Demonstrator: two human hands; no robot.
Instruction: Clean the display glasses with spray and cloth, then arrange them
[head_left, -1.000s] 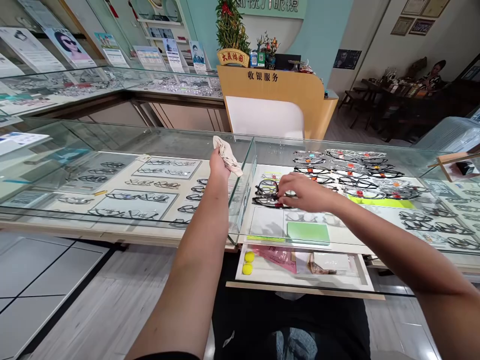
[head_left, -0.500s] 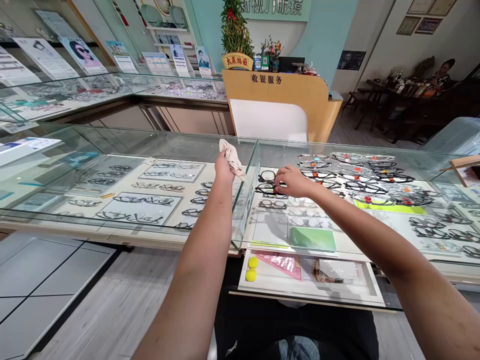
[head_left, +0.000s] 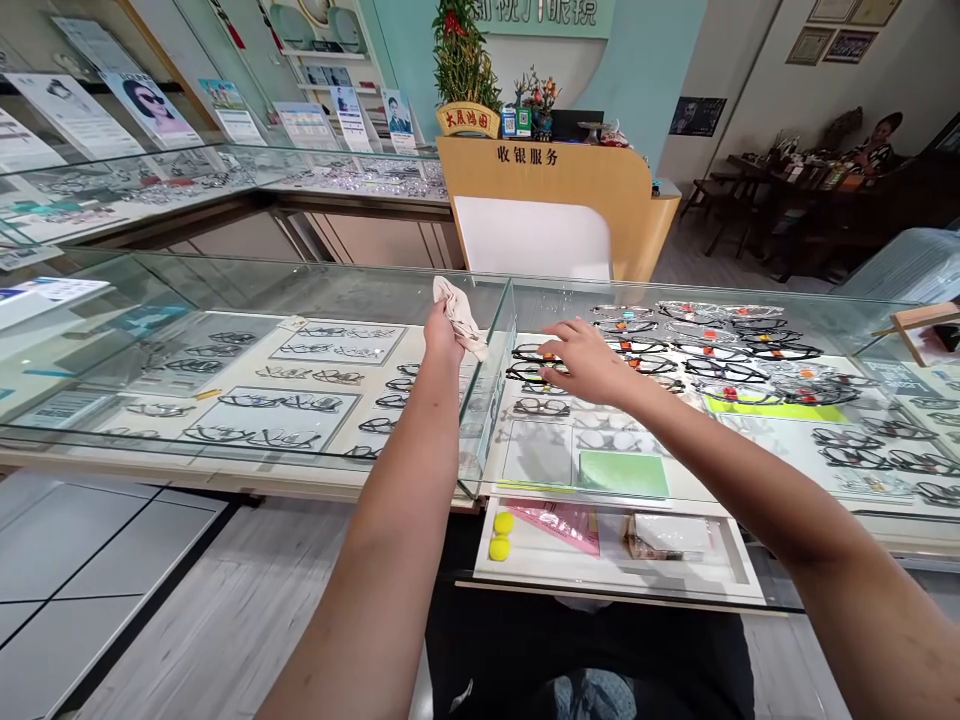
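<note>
My left hand (head_left: 444,330) is closed around a pale pink cloth (head_left: 460,318), close to the glass divider between two display cases. Over the right-hand case, my right hand (head_left: 583,362) has its fingers apart and holds nothing. Just left of its fingertips are black eyeglasses (head_left: 528,373); whether the fingers touch them I cannot tell. Another pair of glasses (head_left: 541,407) sits nearer to me. To the right of the hand, many frames are laid out in rows, some with red or orange tags, such as the dark eyeglasses (head_left: 726,370).
An open drawer (head_left: 739,560) juts toward me below the case, holding yellow round pieces (head_left: 500,536) and a pink triangular ruler (head_left: 562,522). A green card (head_left: 624,474) lies in the case. Glass walls and edges (head_left: 491,375) surround the frames. A wooden counter (head_left: 637,220) stands beyond.
The fingers of my right hand have opened and lifted off the black eyeglasses at the left. My left hand still grips the cloth; the view has shifted slightly.
</note>
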